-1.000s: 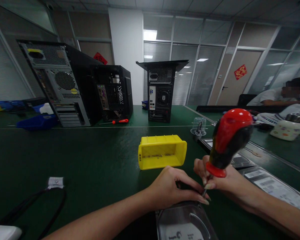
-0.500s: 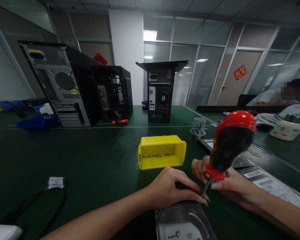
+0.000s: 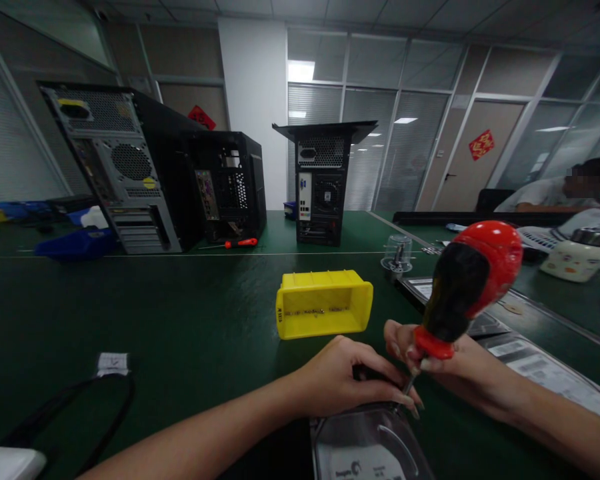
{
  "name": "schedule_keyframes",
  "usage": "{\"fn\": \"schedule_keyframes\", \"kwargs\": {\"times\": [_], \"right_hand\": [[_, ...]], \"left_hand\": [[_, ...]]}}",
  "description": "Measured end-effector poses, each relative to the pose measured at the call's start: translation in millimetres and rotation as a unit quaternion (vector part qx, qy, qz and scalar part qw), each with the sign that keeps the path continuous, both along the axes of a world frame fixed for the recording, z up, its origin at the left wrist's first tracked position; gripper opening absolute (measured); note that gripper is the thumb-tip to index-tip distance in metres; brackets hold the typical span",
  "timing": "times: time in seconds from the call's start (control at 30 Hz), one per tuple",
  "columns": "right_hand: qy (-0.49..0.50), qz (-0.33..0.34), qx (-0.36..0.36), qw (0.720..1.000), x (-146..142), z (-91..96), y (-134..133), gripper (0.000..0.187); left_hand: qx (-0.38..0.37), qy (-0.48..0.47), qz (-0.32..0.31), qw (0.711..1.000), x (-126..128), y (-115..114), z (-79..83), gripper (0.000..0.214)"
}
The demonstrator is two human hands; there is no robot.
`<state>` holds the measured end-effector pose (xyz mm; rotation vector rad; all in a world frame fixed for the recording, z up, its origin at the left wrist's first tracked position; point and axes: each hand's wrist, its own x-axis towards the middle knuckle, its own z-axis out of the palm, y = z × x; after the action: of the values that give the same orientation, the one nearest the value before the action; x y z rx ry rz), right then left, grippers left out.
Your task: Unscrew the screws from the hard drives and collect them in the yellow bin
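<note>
A screwdriver (image 3: 457,297) with a red and black handle leans to the right, and my right hand (image 3: 445,353) is closed around its shaft just below the red collar. Its tip points down at the far right corner of a hard drive (image 3: 365,450) with a silver-grey top, partly cut off by the bottom of the view. My left hand (image 3: 347,380) lies along the drive's far edge, thumb and fingers pinched together around the screwdriver tip. Whatever sits between those fingertips is hidden. Beyond my hands, a yellow bin (image 3: 325,280) lies with its opening towards me, small screws inside.
Computer cases (image 3: 167,173) stand at the back left, another case (image 3: 320,193) at back centre. A red-handled screwdriver (image 3: 241,243) lies before them. On the right are more hard drives (image 3: 555,373), a clear cup (image 3: 397,253) and a person. A black cable (image 3: 115,427) lies left.
The screwdriver's handle has tipped a little to the right and turned in my right hand. My left hand and the hard drive have hardly moved.
</note>
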<state>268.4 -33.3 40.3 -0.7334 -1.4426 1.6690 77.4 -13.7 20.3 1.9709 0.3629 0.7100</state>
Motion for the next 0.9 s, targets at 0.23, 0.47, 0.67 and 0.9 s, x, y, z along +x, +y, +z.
{"fn": "schedule_keyframes", "kwargs": {"times": [0.23,0.47,0.67,0.9], "right_hand": [[-0.005,-0.009,0.004,1.000,-0.1,-2.2,1.6,0.019],[0.002,-0.004,0.026,1.000,2.1,-6.6,6.2,0.017],[0.004,0.009,0.041,0.999,0.6,-6.1,3.8,0.017],[-0.003,0.001,0.061,0.998,-1.5,-4.8,5.1,0.020]], "left_hand": [[-0.009,0.029,0.011,0.999,-2.6,-0.8,-0.8,0.020],[-0.023,0.025,-0.009,0.999,-2.2,2.5,-8.2,0.020],[-0.022,0.030,-0.005,0.999,-2.0,3.0,-9.2,0.020],[0.003,0.034,0.003,0.999,-1.9,1.8,-6.1,0.021]]}}
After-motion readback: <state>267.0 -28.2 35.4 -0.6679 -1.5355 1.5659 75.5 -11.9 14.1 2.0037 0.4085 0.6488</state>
